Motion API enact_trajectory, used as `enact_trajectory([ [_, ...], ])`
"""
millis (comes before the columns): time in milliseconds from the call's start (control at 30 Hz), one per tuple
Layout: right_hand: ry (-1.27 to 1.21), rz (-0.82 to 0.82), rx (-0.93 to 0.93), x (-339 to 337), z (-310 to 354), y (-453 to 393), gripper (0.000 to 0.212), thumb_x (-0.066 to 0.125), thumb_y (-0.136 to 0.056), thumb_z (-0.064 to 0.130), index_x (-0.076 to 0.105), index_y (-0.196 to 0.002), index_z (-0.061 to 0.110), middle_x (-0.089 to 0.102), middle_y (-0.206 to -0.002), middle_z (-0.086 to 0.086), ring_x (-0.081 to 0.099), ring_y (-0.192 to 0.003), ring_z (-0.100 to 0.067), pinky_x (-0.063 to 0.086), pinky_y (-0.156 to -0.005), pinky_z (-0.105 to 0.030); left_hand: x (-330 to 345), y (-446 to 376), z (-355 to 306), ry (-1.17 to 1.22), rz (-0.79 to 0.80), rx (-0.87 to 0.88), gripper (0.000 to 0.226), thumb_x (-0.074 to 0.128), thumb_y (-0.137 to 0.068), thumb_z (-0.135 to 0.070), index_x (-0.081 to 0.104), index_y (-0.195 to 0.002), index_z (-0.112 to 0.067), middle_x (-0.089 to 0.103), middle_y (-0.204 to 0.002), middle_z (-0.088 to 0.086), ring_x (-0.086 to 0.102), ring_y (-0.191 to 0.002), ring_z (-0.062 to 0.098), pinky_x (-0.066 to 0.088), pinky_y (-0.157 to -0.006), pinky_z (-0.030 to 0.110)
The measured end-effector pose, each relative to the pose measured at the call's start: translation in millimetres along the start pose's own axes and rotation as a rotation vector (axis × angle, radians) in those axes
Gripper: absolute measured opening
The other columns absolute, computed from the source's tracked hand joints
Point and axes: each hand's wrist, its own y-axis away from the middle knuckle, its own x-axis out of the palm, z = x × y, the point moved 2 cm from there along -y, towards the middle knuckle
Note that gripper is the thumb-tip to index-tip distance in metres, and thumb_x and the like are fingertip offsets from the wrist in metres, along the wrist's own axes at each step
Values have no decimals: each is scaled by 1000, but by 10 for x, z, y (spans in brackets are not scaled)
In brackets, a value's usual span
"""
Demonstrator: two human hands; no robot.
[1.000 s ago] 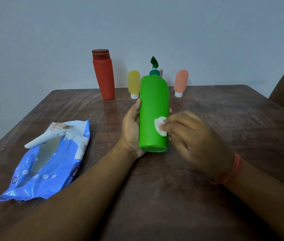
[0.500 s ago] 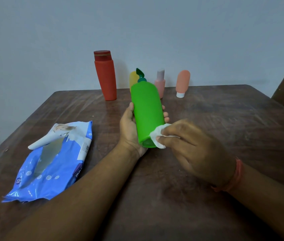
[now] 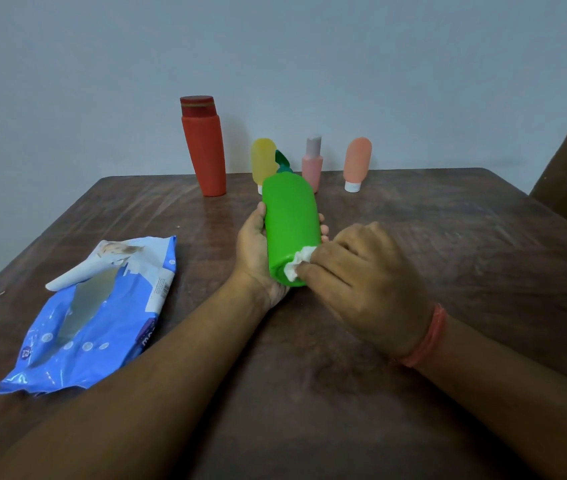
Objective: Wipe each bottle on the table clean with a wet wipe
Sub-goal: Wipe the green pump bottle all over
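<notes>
— Gripping the green bottle at frame centre, tilted with its base toward the camera, is the left hand, curled around it from behind.

— And the right hand?

— It pinches a white wet wipe against the bottle's lower edge; probably crumpled. Four bottles stand upper centre.

Tilted green bottle, crumpled white wet wipe against its base

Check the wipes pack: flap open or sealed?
Open. The blue wipes pack lies flat on the table with its white flap peeled back, exposing the slot. No wipe sticks out.
</notes>
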Motion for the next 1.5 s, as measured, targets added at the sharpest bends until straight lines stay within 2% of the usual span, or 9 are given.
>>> enact_trajectory([
  [200,-29,47,-93,69,104,27,23,66,-95,7,67,-73,13,59,-71,-1,55,-66,-25,36,-63,-39,-51,15,-13,-60,-34,-34,79,29,-96,-66,61,-114,4,61,-99,19,65,-79,27,59,-68,30],
  [367,13,-67,-11,28,159,-96,18,71,-91,10,70,-74,16,56,-67,1,54,-62,-23,40,-61,-38,-11,-17,20,-209,-111,83,36,38,-104,-42,63,-100,-15,65,-94,2,70,-65,9,56,-56,20],
  [567,16,-24,-9,14,10,-20,19,68,-95,8,73,-77,12,62,-72,0,55,-64,-23,39,-60,-38,-17,22,-49,-69,-4,-7,78,30,-97,-62,55,-124,7,63,-100,20,65,-82,28,60,-71,31],
  [667,-29,31,-44,77,-34,22,19,66,-96,9,71,-78,12,62,-74,0,55,-67,-24,35,-63,-38,-96,-36,-129,-3,17,40,82,26,-98,-61,52,-132,9,63,-99,22,63,-81,28,58,-70,31],
  [800,-52,36,-78,80,95,-51,25,63,-95,4,65,-72,14,55,-70,-2,52,-65,-24,37,-65,-39,-43,12,-39,-9,159,-117,78,37,-93,-64,62,-120,5,67,-93,21,71,-76,28,62,-70,33],
  [933,-101,-24,38,11,36,-86,18,67,-93,2,73,-77,8,59,-69,-5,51,-61,-25,40,-60,-39,0,-8,-10,18,207,-79,80,34,-98,-61,43,-145,3,64,-109,20,69,-93,28,62,-75,37],
  [1100,-252,27,151,22,-45,-10,15,62,-98,3,77,-98,5,67,-82,-10,59,-70,-29,48,-68,-41,-75,-58,-56,2,198,-13,74,31,-98,-59,58,-125,4,60,-114,20,58,-103,30,54,-87,42],
  [1367,-419,119,286,64,-244,51,31,46,-106,11,76,-109,3,72,-102,-11,64,-91,-29,52,-88,-37,-50,-55,-12,-25,193,12,71,34,-100,-57,64,-120,4,66,-108,22,67,-91,29,59,-81,36],
  [1500,-442,100,162,5,-172,56,26,51,-105,8,76,-108,0,73,-106,-12,65,-92,-30,51,-89,-38,4,15,26,-62,254,-38,73,33,-100,-56,72,-109,5,70,-104,23,71,-88,27,60,-78,31],
])
